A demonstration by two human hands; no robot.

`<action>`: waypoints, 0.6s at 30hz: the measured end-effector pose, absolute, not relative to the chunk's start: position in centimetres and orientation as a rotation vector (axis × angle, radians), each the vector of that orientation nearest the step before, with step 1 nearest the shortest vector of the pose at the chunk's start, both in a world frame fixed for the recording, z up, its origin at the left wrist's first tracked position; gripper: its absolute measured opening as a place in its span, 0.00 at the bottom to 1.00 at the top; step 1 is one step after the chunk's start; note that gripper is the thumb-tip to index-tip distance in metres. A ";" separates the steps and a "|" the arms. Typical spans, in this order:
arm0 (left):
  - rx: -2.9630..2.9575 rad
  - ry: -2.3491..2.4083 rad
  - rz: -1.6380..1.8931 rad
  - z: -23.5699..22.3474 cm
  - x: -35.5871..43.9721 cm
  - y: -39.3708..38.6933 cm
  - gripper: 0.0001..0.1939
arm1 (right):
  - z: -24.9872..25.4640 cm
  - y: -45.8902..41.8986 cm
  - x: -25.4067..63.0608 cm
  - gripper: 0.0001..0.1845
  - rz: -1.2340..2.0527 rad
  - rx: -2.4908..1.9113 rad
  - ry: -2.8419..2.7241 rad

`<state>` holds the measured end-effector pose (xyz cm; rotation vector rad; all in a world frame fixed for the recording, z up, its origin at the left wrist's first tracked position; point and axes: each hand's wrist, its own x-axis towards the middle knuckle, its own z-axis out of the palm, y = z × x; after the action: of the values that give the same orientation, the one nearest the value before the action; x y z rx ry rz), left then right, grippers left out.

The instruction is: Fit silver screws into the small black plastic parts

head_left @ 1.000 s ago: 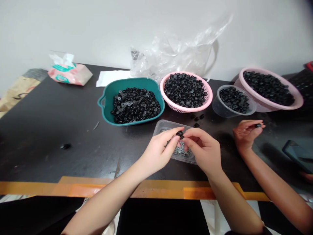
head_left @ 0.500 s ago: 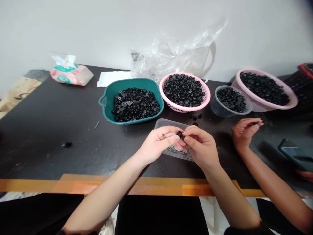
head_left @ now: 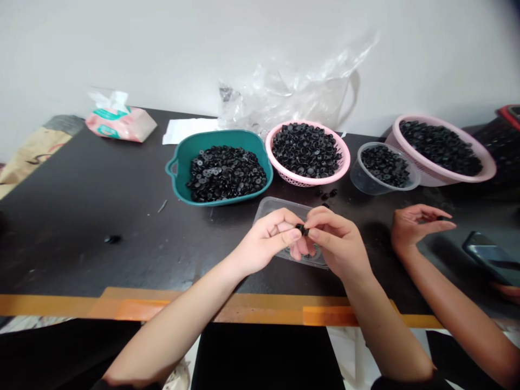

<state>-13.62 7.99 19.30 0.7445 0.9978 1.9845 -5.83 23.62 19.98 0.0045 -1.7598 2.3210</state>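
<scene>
My left hand (head_left: 270,241) pinches a small black plastic part (head_left: 302,229) between thumb and forefinger. From the other side my right hand (head_left: 335,235) is closed on the same spot, its thumb and fingertips pressed to the black piece. Whether this is one part or two joined pieces I cannot tell. Both hands are held over a shallow clear plastic tray (head_left: 266,207), whose contents they mostly hide. Behind it stand a teal basin (head_left: 179,187) of black discs and a pink basket (head_left: 345,165) full of black caps.
A clear tub (head_left: 365,184) and another pink basket (head_left: 483,176) hold more black parts. Several loose pieces lie behind the tray. At right are a co-worker's hand (head_left: 410,227) and a phone (head_left: 487,252). A tissue pack (head_left: 122,124) sits back left. Orange tape (head_left: 260,309) lines the front edge.
My hands have shifted slightly, still pinching the black part over the tray. The co-worker's hand has moved a little to the right and its fingers have opened wider.
</scene>
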 end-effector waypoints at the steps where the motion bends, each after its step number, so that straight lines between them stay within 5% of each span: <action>1: 0.762 1.022 1.980 19.3 -13.6 8.0 0.08 | 20.0 23.8 -5.8 0.06 2.319 0.013 -1.778; 8: 0.900 1.409 1.906 19.7 -13.6 7.8 0.11 | 19.6 24.1 -6.0 0.04 2.353 -0.045 -1.774; 18: 1.238 2.168 1.694 19.6 -13.3 7.8 0.12 | 18.6 21.9 -5.6 0.20 2.128 -0.008 -1.989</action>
<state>-13.34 7.83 19.58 1.2385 2.1681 1.6939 -5.59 21.88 18.56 -0.0084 -1.9885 2.1279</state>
